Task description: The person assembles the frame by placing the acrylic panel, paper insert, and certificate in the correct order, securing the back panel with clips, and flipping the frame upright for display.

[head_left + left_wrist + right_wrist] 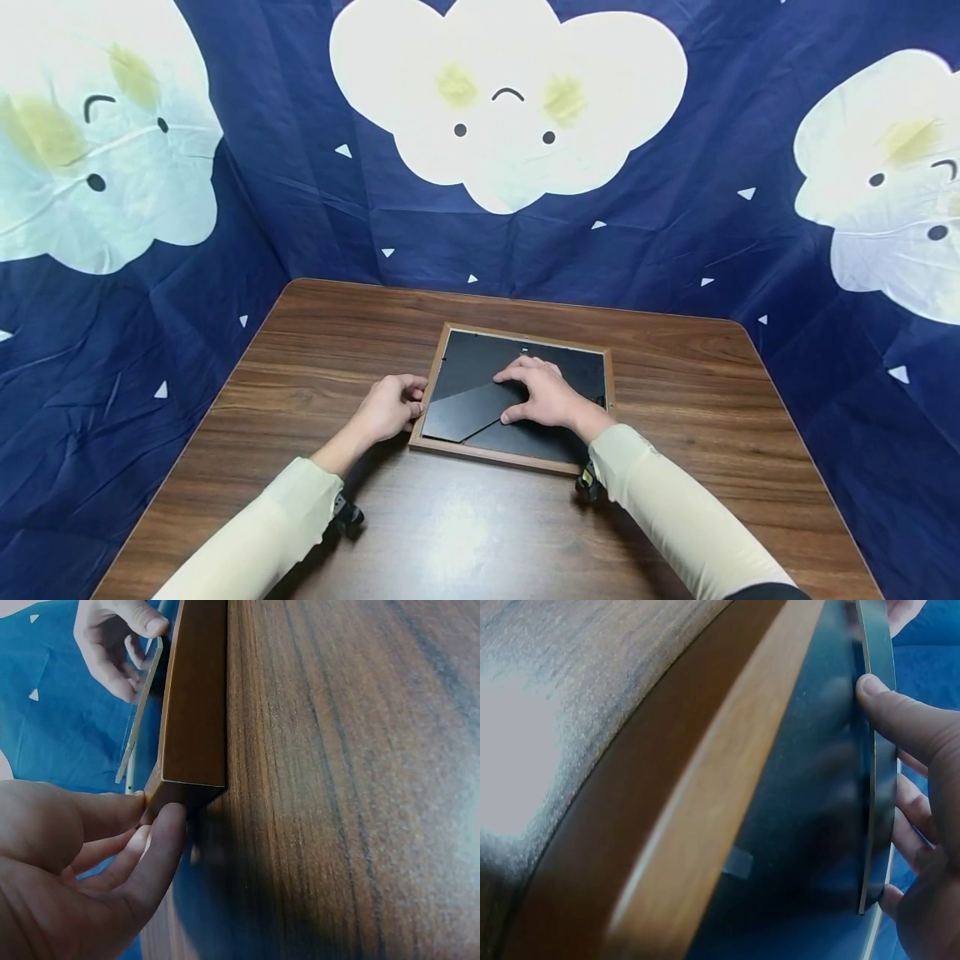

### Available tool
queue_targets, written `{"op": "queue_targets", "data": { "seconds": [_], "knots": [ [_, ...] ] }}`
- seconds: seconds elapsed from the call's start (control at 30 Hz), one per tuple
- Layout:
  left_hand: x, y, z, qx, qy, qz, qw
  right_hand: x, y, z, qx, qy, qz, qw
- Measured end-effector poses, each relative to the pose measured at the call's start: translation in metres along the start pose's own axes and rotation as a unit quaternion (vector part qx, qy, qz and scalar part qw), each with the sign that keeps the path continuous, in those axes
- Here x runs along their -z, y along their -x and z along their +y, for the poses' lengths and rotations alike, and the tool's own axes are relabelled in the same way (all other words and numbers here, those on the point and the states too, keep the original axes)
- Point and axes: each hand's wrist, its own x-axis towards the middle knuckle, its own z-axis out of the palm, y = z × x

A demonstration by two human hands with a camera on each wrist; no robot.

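Note:
A picture frame (495,455) with a brown wooden border lies face down on the table, its black backing board (474,357) upward. My left hand (392,407) is at the frame's left side; in the left wrist view its thumb and fingers pinch the wooden border (193,697) near a corner. My right hand (546,392) reaches over the backing and holds the black stand leg (465,412) across its width, thumb on one long edge and fingers on the other. In the right wrist view the stand leg (883,787) stands slightly off the backing.
The brown wood-grain table (300,350) stretches around the frame on all sides. Behind it and at both sides hangs a dark blue cloth (420,225) with white clouds. A small black device (348,515) sits at the left sleeve, another (588,482) at the right.

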Motion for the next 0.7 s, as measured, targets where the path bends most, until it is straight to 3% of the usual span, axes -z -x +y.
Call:
{"op": "queue_targets", "data": {
  "seconds": [0.37,0.7],
  "knots": [
    [0.000,0.000,0.000,-0.003,0.000,-0.002,1.0000,0.005,0.003,0.004,-0.003,0.049,-0.001,0.9988],
    [0.000,-0.001,-0.001,0.001,0.007,0.001,1.0000,0.011,0.011,0.011,-0.009,0.039,0.012,0.9991]
  ]
}}
